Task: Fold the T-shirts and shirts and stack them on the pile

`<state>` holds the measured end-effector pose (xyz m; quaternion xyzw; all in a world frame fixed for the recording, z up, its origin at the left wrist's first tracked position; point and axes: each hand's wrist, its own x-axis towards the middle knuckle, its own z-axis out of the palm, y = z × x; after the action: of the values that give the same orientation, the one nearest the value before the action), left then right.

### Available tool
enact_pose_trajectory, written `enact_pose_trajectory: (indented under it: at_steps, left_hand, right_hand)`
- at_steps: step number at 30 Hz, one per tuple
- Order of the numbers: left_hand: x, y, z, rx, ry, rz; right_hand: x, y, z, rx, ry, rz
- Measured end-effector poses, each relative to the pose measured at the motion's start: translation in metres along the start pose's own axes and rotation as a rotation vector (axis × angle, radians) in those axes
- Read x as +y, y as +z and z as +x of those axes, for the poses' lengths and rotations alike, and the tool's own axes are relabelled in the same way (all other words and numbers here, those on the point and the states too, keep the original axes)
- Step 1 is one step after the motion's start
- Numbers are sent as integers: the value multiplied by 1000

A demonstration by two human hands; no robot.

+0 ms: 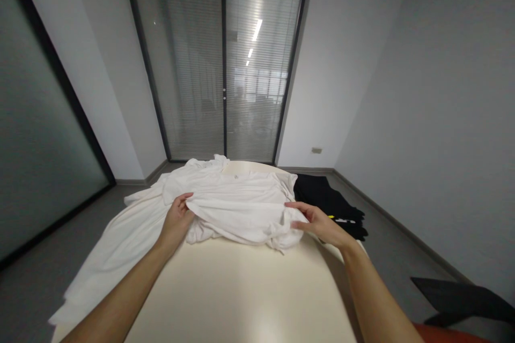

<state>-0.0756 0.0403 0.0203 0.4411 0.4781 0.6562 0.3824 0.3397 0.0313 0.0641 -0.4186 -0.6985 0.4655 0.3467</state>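
Observation:
A white garment (pixel 241 209), possibly a shirt, lies bunched and partly folded across the table (pixel 225 289). My left hand (pixel 177 221) pinches its left edge, the fingertips closed on the cloth. At the opposite end, my right hand (pixel 316 222) grips the right side, with thumb and fingers around the fabric. Between my hands a fold of the cloth is stretched, and its near edge hangs loose and crumpled. More white cloth (pixel 132 230) spreads to the left, beside my left forearm, and drapes over the table's edge. Whether it is a separate piece I cannot tell.
Black folded clothing (pixel 325 198) with a small yellow mark lies at the table's right edge. A dark object (pixel 462 297), perhaps part of a chair, stands low on the right. Beyond the table is a glass door (pixel 225 64) with blinds, between pale walls.

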Motion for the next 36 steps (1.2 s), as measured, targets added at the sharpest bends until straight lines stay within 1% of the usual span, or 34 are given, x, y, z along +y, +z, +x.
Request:
enact_pose_trajectory:
  at_steps: [3, 5, 7, 8, 10, 13, 15, 17, 20, 22, 25, 27, 29, 31, 33, 36]
  left_hand:
    - [-1, -1, 2, 17, 31, 112]
    - [0, -3, 3, 49, 34, 222]
    - [3, -7, 4, 95, 67, 304]
    - [5, -9, 4, 118, 84, 303]
    - [9, -12, 6, 167, 84, 213]
    - [14, -15, 8, 255, 21, 41]
    - [17, -16, 8, 285, -21, -29]
    - [18, -16, 8, 280, -44, -71]
    - [19, -13, 5, 227, -52, -96]
    - [20, -11, 4, 194, -72, -96]
    - [20, -9, 2, 174, -106, -103]
    - [19, -9, 2, 137, -128, -137]
    - [18, -9, 3, 83, -154, -155]
    - [15, -10, 4, 54, -165, -128]
    - [13, -12, 5, 60, -160, -87]
    - [12, -15, 5, 85, -176, -56]
  right_hand:
    - [7, -2, 8, 187, -69, 40]
    - [11, -4, 12, 289, -104, 59]
    - [13, -6, 15, 397, -142, 41]
    - [14, -6, 16, 453, -157, 16]
    - [13, -5, 16, 556, -165, -65]
    - [9, -2, 14, 649, -122, -156]
    - [7, 0, 14, 664, -87, -161]
    - [8, 0, 14, 650, -81, -152]
    - [13, -4, 15, 624, -119, -214]
    - [18, -8, 16, 634, -129, -284]
    - [22, -10, 17, 645, -92, -304]
    - [22, -10, 18, 616, -54, -291]
    - [20, -8, 18, 579, -58, -310]
    - [16, -5, 18, 583, -113, -381]
    - [10, -2, 15, 622, -150, -499]
    - [-3, 0, 8, 672, -101, -689]
